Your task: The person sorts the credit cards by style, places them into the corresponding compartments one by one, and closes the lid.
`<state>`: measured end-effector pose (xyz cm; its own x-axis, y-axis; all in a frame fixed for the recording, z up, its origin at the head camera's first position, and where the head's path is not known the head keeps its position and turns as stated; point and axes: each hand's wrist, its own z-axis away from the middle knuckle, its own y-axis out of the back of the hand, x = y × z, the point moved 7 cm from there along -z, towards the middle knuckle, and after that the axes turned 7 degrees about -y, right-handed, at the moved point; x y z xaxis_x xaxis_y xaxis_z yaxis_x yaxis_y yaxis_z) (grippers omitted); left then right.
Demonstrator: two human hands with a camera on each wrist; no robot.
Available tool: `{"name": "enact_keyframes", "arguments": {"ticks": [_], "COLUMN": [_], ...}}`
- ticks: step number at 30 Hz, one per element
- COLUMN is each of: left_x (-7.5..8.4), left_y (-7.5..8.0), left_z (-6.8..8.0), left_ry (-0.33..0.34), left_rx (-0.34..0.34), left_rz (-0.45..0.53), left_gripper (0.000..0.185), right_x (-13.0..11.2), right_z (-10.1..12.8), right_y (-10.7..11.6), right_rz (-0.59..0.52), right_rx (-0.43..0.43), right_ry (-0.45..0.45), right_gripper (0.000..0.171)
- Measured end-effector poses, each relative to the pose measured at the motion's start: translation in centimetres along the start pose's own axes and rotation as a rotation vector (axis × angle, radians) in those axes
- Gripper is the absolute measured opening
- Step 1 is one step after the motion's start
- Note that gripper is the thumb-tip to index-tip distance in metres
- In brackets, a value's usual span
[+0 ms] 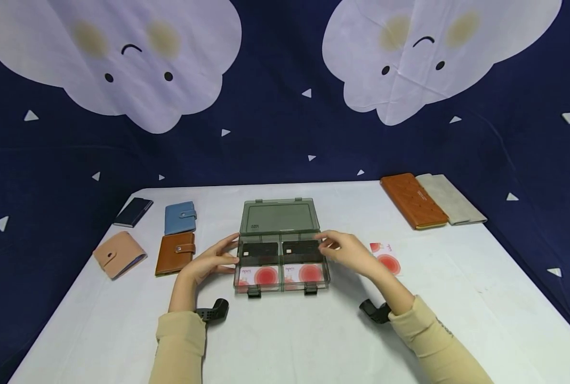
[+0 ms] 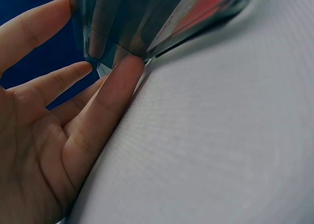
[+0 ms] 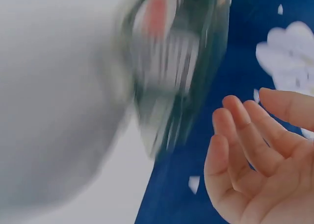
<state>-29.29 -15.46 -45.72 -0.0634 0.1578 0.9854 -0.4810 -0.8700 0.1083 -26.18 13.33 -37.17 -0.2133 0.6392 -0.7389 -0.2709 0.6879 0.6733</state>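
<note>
A translucent grey-green plastic box lies on the table with its lid tipped back. Inside, black cards with chips occupy the back of the left and right compartments. Pink-and-white cards fill the front. Against the box's left wall, my left hand rests thumb and fingertips, the fingers spread and fairly straight. My right hand hovers by the right edge, near the black card there. Its fingers bend loosely and hold nothing in the right wrist view, where the box is blurred.
Left of the box lie a blue wallet, a brown wallet, a pink-beige wallet and a dark card holder. At the back right are an orange-brown long wallet and a grey one. A loose pink-and-white card lies beyond my right wrist.
</note>
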Motion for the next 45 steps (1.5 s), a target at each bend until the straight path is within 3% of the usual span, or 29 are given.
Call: {"name": "enact_keyframes", "arguments": {"ticks": [4, 8, 14, 19, 31, 39, 45], "left_x": [0.0, 0.0, 0.1, 0.1, 0.2, 0.1, 0.1], "left_y": [0.0, -0.1, 0.0, 0.0, 0.0, 0.0, 0.0], "left_z": [-0.1, -0.1, 0.0, 0.1, 0.1, 0.0, 0.1], "left_ry": [0.002, 0.002, 0.003, 0.003, -0.004, -0.002, 0.007], "left_rx": [0.002, 0.001, 0.003, 0.004, 0.003, 0.001, 0.007], "left_rz": [0.003, 0.004, -0.001, -0.004, -0.006, -0.012, -0.011], "left_gripper": [0.078, 0.078, 0.078, 0.077, 0.078, 0.078, 0.079], "right_x": [3.0, 6.2, 9.6, 11.0, 11.4, 11.0, 10.5], "right_z": [1.0, 2.2, 3.5, 4.0, 1.9, 1.4, 0.9], "right_y": [2.9, 4.7, 6.2, 6.5, 5.7, 5.6, 5.5], "right_rz": [0.068, 0.193, 0.42, 0.483, 0.309, 0.319, 0.244], "right_rx": [0.041, 0.009, -0.006, -0.028, -0.117, -0.124, -0.055], "right_ry": [-0.115, -0.263, -0.467, -0.602, -0.552, -0.473, -0.394], "right_gripper": [0.036, 0.047, 0.064, 0.077, 0.079, 0.061, 0.046]}}
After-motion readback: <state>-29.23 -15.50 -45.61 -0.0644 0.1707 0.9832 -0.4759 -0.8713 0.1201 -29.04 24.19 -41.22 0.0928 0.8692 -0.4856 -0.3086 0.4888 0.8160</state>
